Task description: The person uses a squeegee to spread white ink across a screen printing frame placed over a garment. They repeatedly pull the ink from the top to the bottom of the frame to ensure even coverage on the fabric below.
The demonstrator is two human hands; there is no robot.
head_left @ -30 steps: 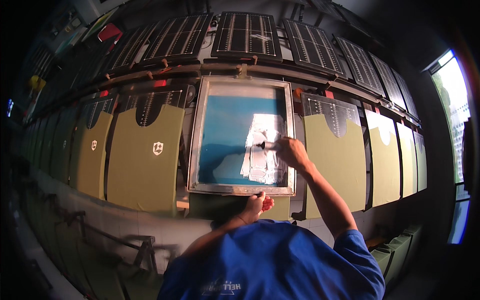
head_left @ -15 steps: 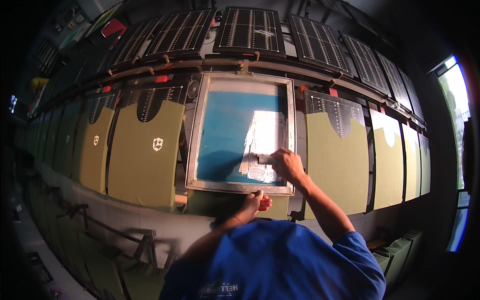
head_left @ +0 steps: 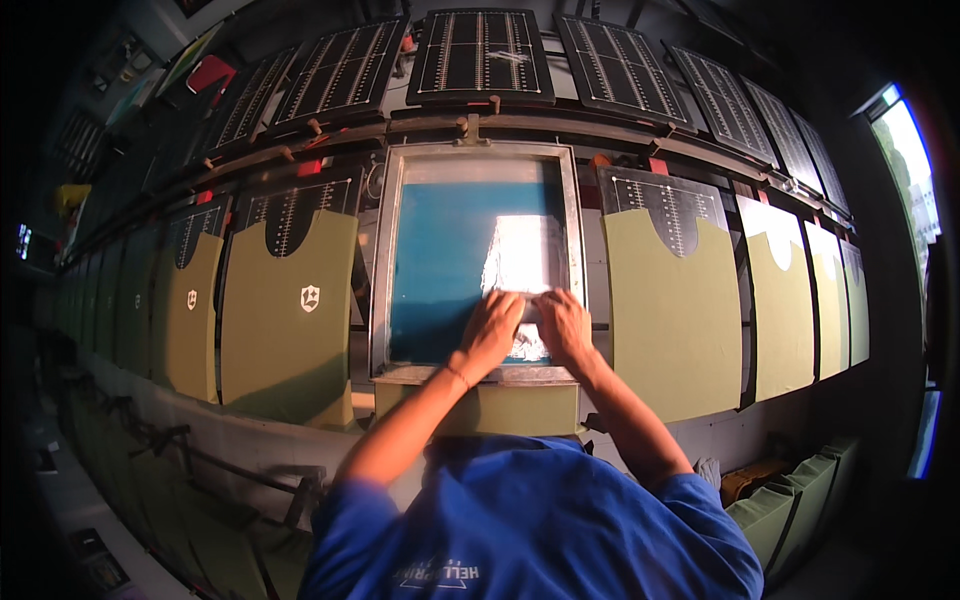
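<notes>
A screen-printing frame (head_left: 382,250) with a blue mesh (head_left: 440,240) lies over an olive green shirt piece (head_left: 480,405), whose lower part shows below it. White ink (head_left: 522,245) covers the right part of the mesh. My left hand (head_left: 492,325) and my right hand (head_left: 563,322) are side by side over the ink, both closed round a squeegee (head_left: 530,308). Only a short middle stretch of the squeegee shows between them; my fingers hide the rest.
Olive shirt pieces on boards stand in a row to both sides; the left neighbour (head_left: 285,310) bears a small white shield print, the right one (head_left: 672,310) is plain. Black marked boards (head_left: 480,55) line the far side behind a metal rail (head_left: 410,125).
My left hand has left the frame's front edge and come up onto the squeegee beside my right hand. The squeegee has shifted slightly away from me, and the view has moved a little.
</notes>
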